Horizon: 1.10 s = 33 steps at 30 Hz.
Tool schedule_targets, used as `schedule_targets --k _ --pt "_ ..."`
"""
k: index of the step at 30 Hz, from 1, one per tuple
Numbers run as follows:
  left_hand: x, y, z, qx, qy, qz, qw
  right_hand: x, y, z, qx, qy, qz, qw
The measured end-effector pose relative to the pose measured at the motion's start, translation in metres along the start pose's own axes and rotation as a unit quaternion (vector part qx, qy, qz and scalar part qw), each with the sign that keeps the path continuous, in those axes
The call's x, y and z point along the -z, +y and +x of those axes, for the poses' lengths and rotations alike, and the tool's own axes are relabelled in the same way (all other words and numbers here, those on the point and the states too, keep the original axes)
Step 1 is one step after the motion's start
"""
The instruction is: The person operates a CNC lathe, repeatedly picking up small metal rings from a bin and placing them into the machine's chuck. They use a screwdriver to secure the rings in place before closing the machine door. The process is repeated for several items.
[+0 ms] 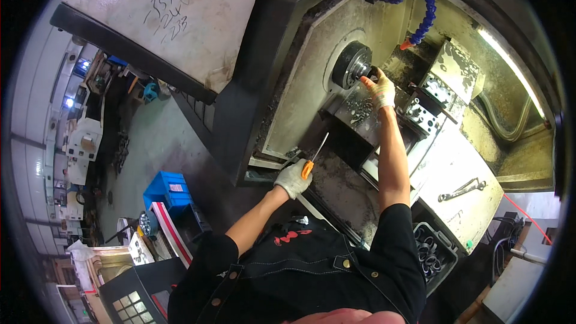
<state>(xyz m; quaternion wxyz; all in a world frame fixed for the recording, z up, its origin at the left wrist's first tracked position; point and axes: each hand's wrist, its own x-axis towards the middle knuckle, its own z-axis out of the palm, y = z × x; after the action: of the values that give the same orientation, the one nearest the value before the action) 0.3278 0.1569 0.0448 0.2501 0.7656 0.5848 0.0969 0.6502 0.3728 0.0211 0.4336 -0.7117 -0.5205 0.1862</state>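
Note:
My left hand, in a pale glove, is closed round the orange handle of a screwdriver. Its thin metal shaft points up toward the lathe's opening. My right hand, gloved with bare fingertips showing, reaches into the machine. Its thumb and fingers close at the front of the round dark lathe chuck. A small dark part shows between them, mostly hidden by the fingers, so its kind is unclear.
Tool blocks with holes stand right of my right forearm. A wrench lies on the pale metal cover. A grey crate holds several metal rings. A blue hose hangs above, and a blue bin stands left.

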Motion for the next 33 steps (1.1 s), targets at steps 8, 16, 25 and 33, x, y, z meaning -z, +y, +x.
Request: schedule_targets --k 8,16,25,33 --pt "0.006 0.002 -0.004 0.013 -0.004 -0.027 1.000 -0.006 -0.015 -0.006 -0.006 -0.015 0.091 0.996" --pt "0.062 0.019 -0.057 -0.058 0.012 -0.164 0.985 -0.024 0.007 -0.001 -0.013 -0.023 0.279 0.960" --pt "0.185 -0.008 -0.128 -0.021 0.118 -0.405 0.906 -0.016 -0.008 0.001 -0.163 -0.063 0.281 0.944" --pt "0.311 -0.054 -0.064 -0.176 0.329 0.130 0.919 -0.022 0.004 -0.003 -0.020 -0.020 0.275 0.961"
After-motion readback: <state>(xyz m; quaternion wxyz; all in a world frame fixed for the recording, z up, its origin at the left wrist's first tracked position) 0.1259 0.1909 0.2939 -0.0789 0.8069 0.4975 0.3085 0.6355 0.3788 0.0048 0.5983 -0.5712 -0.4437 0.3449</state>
